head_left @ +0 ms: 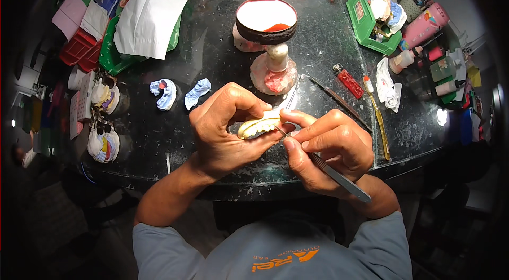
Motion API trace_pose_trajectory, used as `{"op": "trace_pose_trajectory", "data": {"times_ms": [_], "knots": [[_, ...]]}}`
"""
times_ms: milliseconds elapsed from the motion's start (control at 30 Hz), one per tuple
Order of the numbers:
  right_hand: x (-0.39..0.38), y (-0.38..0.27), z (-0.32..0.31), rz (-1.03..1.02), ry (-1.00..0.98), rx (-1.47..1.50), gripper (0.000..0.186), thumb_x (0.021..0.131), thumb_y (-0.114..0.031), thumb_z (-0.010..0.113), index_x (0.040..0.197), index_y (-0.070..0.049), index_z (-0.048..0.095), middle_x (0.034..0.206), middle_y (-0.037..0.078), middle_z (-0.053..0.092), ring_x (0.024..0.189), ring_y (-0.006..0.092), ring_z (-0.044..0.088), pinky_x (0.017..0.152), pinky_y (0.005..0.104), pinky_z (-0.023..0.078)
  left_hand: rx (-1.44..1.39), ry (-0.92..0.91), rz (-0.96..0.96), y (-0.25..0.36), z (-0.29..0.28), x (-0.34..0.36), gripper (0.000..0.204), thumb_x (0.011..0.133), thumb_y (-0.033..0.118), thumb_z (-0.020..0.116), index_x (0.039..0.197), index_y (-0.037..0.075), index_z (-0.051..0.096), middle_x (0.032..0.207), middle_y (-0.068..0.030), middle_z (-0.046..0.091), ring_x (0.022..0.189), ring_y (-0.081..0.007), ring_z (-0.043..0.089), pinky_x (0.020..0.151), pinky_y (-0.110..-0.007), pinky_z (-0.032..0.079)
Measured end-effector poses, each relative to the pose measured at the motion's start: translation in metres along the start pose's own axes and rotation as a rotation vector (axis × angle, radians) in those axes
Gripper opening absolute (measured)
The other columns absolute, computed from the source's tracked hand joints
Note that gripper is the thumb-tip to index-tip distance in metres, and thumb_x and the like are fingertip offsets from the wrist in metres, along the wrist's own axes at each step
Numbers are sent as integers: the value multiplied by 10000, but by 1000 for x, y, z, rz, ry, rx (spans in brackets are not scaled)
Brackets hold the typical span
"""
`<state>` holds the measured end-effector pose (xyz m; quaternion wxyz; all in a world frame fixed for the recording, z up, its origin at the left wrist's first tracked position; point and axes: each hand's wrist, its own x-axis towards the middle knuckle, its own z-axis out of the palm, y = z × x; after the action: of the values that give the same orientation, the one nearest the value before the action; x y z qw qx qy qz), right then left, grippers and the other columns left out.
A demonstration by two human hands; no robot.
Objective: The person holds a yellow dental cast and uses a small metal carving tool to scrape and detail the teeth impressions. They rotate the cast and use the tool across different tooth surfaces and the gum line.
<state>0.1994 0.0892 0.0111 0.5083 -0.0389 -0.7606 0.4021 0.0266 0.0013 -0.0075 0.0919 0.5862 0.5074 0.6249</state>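
The right hand [334, 147] pinches a metal tool [336, 175], tip toward ten o'clock, at the cast [261, 124], whose long axis runs eight to two, scalloped edge facing six. Pale yellow and brightly lit, it sits at three o'clock of the left hand [218, 131], pinched in its fingers; near twelve stands a dish [263, 14].

The person wears a grey-blue T-shirt [228, 251] whose short left sleeve [159, 245] and right sleeve [384, 243] end around the elbows. Across the fabric runs an orange print [286, 262]: bold lettering on its left, a peaked triangular emblem [306, 254] to the right, smaller, dimmer lettering [299, 249] along the far edge. The left hand [220, 131] and right hand [334, 150] are bare.
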Motion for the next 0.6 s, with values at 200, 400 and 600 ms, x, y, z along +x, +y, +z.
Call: {"op": "trace_pose_trajectory", "data": {"times_ms": [200, 400, 600], "knots": [[0, -5, -3, -1, -33, -24, 228, 747, 90, 827, 822, -23, 644, 780, 110, 715, 687, 219, 748, 757, 381, 679, 78, 38, 147, 0, -1, 4, 424, 670, 50, 975, 890, 38, 612, 854, -100, 704, 727, -172, 710, 611, -291, 567], [-3, -4, -3, -37, -45, -65, 242, 746, 72, 850, 835, -38, 653, 820, 107, 724, 796, 260, 795, 655, 328, 658, 78, 39, 155, -1, -2, 3, 430, 663, 46, 972, 897, 46, 611, 861, -111, 709, 727, -190, 713, 614, -301, 569], [-3, -5, -4, -68, -59, -107, 259, 753, 75, 851, 816, -46, 631, 816, 105, 718, 826, 287, 801, 613, 316, 639, 57, 35, 144, 0, -2, 2, 427, 668, 45, 970, 900, 46, 612, 852, -107, 704, 714, -179, 702, 606, -295, 559]]}}
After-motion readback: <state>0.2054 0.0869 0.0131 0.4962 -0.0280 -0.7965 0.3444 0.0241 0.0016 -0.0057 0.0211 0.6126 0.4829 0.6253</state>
